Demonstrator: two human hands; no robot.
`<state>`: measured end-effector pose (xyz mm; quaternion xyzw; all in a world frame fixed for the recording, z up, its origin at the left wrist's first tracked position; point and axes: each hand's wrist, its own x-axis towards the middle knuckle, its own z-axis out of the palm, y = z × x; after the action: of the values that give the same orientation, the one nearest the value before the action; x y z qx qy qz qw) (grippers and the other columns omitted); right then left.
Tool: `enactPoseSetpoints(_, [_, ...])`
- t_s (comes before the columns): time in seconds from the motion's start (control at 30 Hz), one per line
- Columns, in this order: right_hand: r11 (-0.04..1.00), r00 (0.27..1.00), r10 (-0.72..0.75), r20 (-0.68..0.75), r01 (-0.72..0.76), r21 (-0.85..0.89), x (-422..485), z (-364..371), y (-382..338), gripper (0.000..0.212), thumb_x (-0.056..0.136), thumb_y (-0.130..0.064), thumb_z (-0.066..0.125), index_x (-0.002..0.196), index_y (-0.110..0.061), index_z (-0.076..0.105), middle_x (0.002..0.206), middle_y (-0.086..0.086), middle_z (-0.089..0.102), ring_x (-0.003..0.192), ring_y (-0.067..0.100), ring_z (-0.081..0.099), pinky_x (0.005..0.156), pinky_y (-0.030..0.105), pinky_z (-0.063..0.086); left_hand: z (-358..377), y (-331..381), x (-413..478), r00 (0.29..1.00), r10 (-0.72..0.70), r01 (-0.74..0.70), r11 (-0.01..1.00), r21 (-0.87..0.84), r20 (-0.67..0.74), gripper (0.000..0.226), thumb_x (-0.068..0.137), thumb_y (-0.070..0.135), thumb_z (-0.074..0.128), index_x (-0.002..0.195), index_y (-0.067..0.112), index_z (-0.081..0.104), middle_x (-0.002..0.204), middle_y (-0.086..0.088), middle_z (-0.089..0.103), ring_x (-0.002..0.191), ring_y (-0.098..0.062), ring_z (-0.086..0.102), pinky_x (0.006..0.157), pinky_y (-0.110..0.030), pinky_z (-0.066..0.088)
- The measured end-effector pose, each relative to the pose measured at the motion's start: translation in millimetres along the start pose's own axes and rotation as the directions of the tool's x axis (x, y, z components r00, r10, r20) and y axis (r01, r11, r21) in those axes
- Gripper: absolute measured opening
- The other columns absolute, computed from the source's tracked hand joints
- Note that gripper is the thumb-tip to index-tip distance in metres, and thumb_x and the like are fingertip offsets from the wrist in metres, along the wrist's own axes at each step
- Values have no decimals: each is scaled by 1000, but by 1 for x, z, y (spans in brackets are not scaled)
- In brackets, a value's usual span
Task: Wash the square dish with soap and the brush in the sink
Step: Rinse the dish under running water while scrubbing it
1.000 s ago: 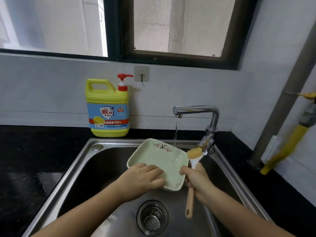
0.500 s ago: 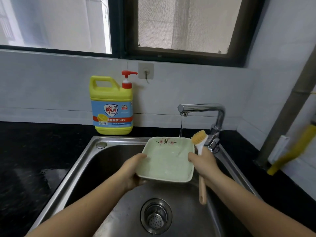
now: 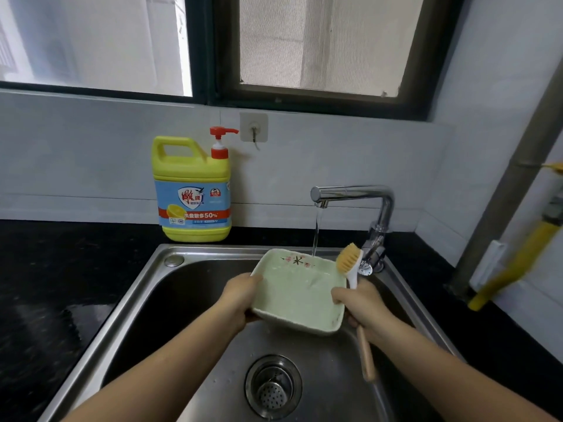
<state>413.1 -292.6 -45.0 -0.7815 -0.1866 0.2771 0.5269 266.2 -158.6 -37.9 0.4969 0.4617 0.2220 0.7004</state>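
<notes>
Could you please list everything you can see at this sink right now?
square dish: one, pale green, over the sink under the stream
brush: one, yellow bristles, wooden handle, at the dish's right edge
detergent bottle: one, yellow, red pump, counter behind the sink
tap: one, chrome, back right, running
sink: one, steel, in black counter
drain strainer: one, steel, sink floor
wall hook: one, white, above the bottle
left hand: one, grips the dish's left edge
right hand: one, grips the brush handle
</notes>
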Motion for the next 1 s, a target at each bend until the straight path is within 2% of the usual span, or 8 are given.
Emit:
enactPoseSetpoints(0.1, [996,999,16,-40,-13,88,-2,11,12,19,78,-1,55,95,-6,59,93,21,67,74,33,63,50,32,48,-5,2,5,975,219,-204,945,254,-33,29,93,24,49,117,14,62,100,-9,64,93,-27,61,83,-43,54])
enactPoseSetpoints(0.17, [992,996,14,-83,-4,123,-4,17,13,11,82,-1,52,89,-7,59,87,20,66,67,27,57,46,27,38,-1,6,9,893,444,-347,774,530,-65,38,94,33,50,129,19,56,120,-6,61,108,-22,56,89,-35,47])
enactPoseSetpoints(0.27, [988,993,7,-117,11,154,-5,22,15,9,83,-1,50,86,-5,57,78,17,60,62,25,53,46,26,35,19,20,6,797,603,-514,704,489,-32,37,96,31,47,130,19,54,123,1,58,113,-16,52,93,-31,42])
enactPoseSetpoints(0.33, [986,994,18,-108,0,167,-6,22,15,11,83,-1,50,89,-5,58,76,14,59,60,23,52,44,24,34,37,26,8,897,442,-434,881,187,-1,26,97,24,45,111,16,65,102,2,63,96,-15,56,82,-27,43])
enactPoseSetpoints(0.4, [983,995,23,-95,-5,183,-7,21,15,12,83,-1,49,89,-5,58,70,10,57,55,18,50,41,23,33,53,27,13,971,152,-123,980,-158,185,24,97,17,42,95,10,65,84,-3,62,77,-16,57,68,-25,47])
enactPoseSetpoints(0.53, [983,996,14,-87,2,182,-6,19,13,13,83,-2,49,89,-5,59,68,8,55,55,17,48,42,23,32,76,23,18,931,-50,214,878,-428,363,25,100,8,38,82,0,54,62,-10,63,50,-13,63,41,-18,52])
enactPoseSetpoints(0.77, [986,997,-16,-78,28,166,-4,20,15,13,81,-2,48,79,-10,59,66,9,53,57,20,48,44,23,32,89,21,21,938,16,34,990,-138,346,37,102,32,37,70,16,45,33,10,39,22,-1,28,25,-11,17])
enactPoseSetpoints(1.0, [988,998,-43,-43,49,146,-6,22,13,11,82,-2,49,82,-7,59,77,15,56,69,25,53,54,29,37,87,31,23,963,66,-75,997,27,261,50,92,56,42,61,17,50,47,-4,44,50,-20,40,49,-27,35])
